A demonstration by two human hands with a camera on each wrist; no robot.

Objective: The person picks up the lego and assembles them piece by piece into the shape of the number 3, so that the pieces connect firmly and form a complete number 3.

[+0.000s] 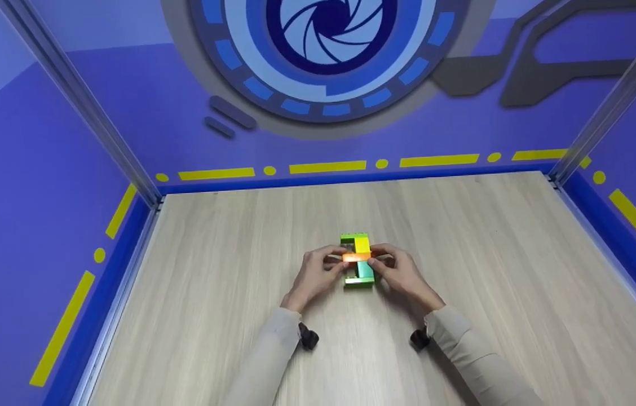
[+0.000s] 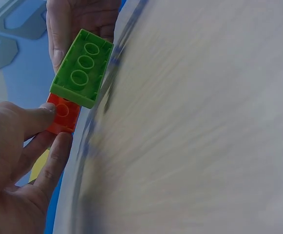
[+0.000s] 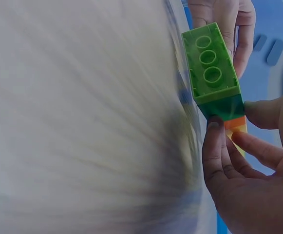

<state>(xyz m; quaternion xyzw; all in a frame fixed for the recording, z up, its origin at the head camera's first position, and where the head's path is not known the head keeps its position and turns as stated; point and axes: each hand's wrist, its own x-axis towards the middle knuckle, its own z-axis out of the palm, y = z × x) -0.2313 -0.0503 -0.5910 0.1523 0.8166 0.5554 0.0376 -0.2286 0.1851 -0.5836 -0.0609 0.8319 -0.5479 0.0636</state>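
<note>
Between the two hands is an assembly of toy building bricks. In the head view a long green brick (image 1: 358, 282) forms its near end and another green brick (image 1: 354, 236) its far end. A yellow brick (image 1: 362, 245), an orange brick (image 1: 356, 257) and a teal brick (image 1: 364, 270) join them. My left hand (image 1: 318, 272) pinches the orange brick's left end between thumb and fingers. Opposite it, my right hand (image 1: 402, 274) grips the assembly where the orange and teal bricks meet. Both wrist views show the hollow underside of a green brick (image 2: 85, 68).
The assembly is over a pale wood-grain table (image 1: 239, 242). Blue-purple panels (image 1: 25, 169) with yellow markings stand along the back and both sides, with metal rails (image 1: 109, 316) at the edges. A small black device (image 1: 308, 337) sits at each wrist.
</note>
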